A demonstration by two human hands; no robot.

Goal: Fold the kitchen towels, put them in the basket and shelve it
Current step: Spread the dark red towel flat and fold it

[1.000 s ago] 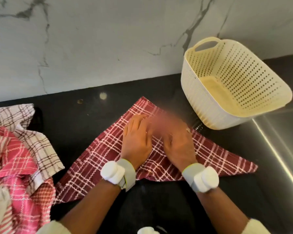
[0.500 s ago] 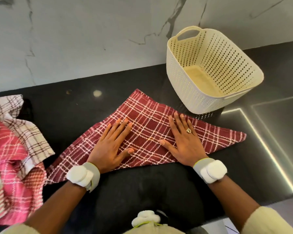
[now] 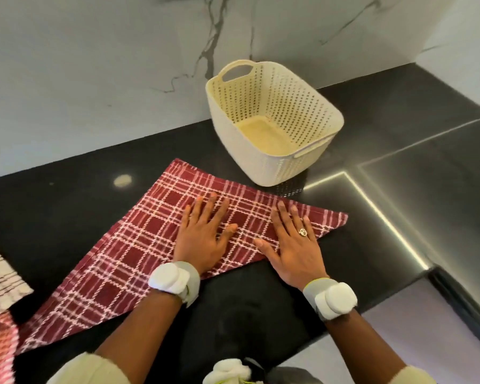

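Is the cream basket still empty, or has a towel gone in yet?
Empty. The basket stands upright on the counter with its bare floor visible; the dark red towel lies outside it under both flat hands.

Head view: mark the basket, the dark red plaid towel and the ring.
cream perforated basket (image 3: 234,139): head view, on its near-left outer wall.
dark red plaid towel (image 3: 139,245): head view, bare cloth left of the hands.
ring (image 3: 303,232): head view, on its face, on a right-hand finger.

A dark red cotton towel (image 3: 161,242) is crossed by white plaid lines. The cream plastic basket (image 3: 263,162) is perforated. The stone counter (image 3: 67,206) is black.
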